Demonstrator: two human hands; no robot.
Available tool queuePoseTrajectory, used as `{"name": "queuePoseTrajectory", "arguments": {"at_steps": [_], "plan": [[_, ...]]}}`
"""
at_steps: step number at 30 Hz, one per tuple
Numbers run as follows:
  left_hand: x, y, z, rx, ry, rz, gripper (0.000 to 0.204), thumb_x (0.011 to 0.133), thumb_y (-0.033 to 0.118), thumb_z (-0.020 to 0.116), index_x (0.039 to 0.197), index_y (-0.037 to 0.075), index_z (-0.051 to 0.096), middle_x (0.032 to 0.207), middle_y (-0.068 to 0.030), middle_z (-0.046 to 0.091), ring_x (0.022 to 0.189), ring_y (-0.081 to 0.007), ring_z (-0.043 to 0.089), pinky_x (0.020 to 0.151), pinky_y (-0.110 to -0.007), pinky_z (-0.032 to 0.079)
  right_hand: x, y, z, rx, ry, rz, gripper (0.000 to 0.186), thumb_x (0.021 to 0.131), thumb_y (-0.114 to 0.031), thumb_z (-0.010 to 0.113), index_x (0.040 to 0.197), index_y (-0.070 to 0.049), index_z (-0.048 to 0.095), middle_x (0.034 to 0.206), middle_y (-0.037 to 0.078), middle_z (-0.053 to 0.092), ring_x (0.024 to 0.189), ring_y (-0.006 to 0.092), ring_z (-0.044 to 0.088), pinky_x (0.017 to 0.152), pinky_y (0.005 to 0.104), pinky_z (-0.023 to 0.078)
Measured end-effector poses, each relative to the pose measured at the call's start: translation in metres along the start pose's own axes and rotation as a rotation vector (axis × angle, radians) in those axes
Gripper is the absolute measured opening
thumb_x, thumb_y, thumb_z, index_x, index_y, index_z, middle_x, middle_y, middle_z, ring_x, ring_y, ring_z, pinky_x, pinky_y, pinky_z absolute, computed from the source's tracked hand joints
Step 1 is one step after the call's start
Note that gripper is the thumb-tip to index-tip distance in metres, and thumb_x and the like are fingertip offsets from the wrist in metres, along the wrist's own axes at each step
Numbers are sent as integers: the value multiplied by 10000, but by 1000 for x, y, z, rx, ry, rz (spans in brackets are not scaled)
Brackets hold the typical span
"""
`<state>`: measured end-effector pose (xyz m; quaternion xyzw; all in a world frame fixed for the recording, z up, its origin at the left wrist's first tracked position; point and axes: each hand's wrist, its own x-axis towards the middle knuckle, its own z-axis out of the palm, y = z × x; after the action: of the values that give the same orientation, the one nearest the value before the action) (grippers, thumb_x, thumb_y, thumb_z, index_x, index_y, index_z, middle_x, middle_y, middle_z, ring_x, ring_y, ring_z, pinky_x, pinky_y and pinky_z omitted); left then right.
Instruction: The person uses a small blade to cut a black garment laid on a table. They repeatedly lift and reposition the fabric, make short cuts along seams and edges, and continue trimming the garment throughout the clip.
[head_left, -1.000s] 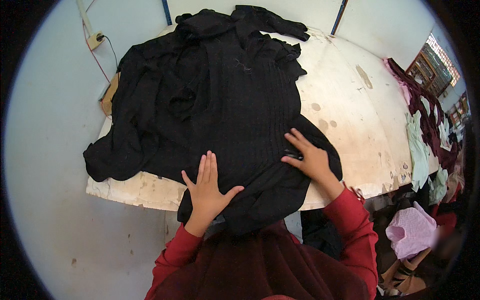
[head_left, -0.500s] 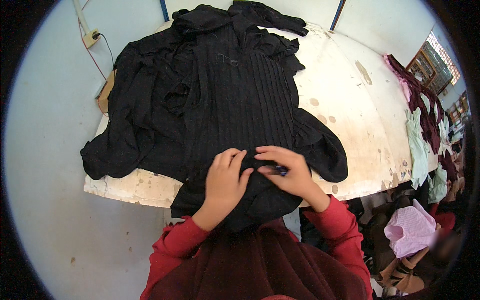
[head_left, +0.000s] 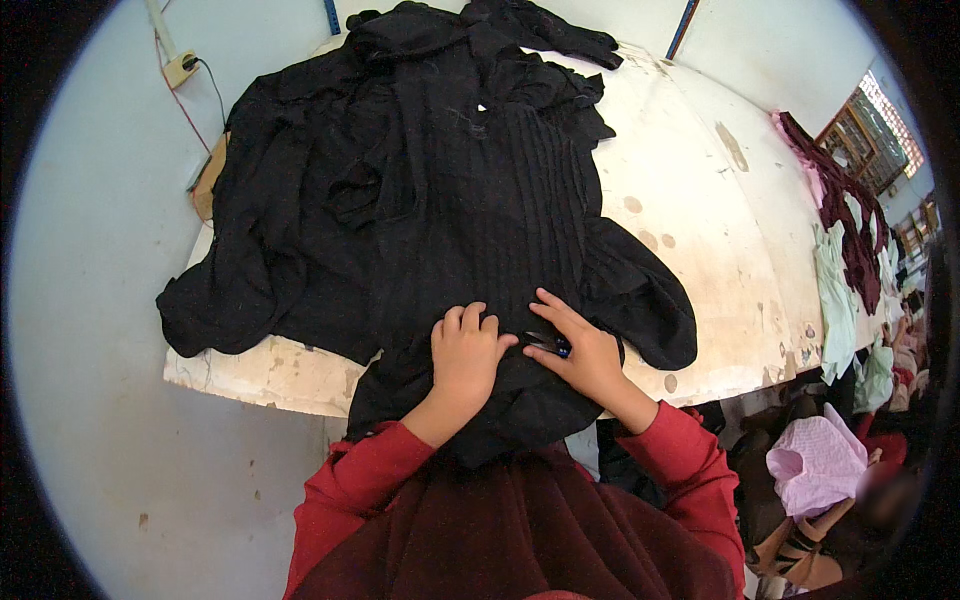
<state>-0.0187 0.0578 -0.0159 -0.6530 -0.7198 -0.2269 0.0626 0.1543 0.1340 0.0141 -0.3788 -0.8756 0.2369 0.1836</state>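
Note:
A black garment (head_left: 470,210) with rows of narrow pleats is spread over the table, its lower part hanging past the near edge towards me. My left hand (head_left: 466,355) lies on the cloth near that edge, fingers bent a little and thumb stretched out to the right. Just right of it, my right hand (head_left: 585,355) keeps a small pair of thread snips (head_left: 562,348) in its palm, dark with a bit of blue. The blades point left over the cloth, between thumb and forefinger. Loose threads and a small white speck (head_left: 482,107) show on the pleats farther up.
The pale, stained table (head_left: 720,280) carries maroon cloth (head_left: 850,240) and mint-green cloth (head_left: 832,300) at its right end. At lower right, another person holds a pink garment (head_left: 815,460). A socket (head_left: 182,68) with a cable hangs by the left wall.
My left hand has shifted right and its thumb reaches farther out. The right hand has spread its forefinger up over the pleats. The garment has shifted slightly, and a white speck shows.

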Motion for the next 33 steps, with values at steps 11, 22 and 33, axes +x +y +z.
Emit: {"name": "queuePoseTrajectory", "arguments": {"at_steps": [11,22,33], "plan": [[16,-23,-12,-597,-30,-247,252,940,236,615,881,-2,675,877,-119,683,825,-269,662,761,-363,501,1,2,-3,-29,-6,-60,523,770,-333,788,1237,-157,631,1405,32,539,913,247,707,694,310,557],[16,-22,-6,-828,112,-284,245,934,232,626,858,6,680,917,-94,681,820,-247,655,739,-339,492,44,-21,-40,-57,-72,-173,305,775,-378,750,972,-145,752,811,77,711,724,269,701,625,371,544],[16,-20,-9,-794,58,-300,239,937,201,622,854,-20,660,909,-93,675,855,-198,643,786,-309,482,54,-22,-23,-88,-137,-96,237,784,-380,738,892,-170,756,736,83,708,671,290,695,608,389,542]]}}
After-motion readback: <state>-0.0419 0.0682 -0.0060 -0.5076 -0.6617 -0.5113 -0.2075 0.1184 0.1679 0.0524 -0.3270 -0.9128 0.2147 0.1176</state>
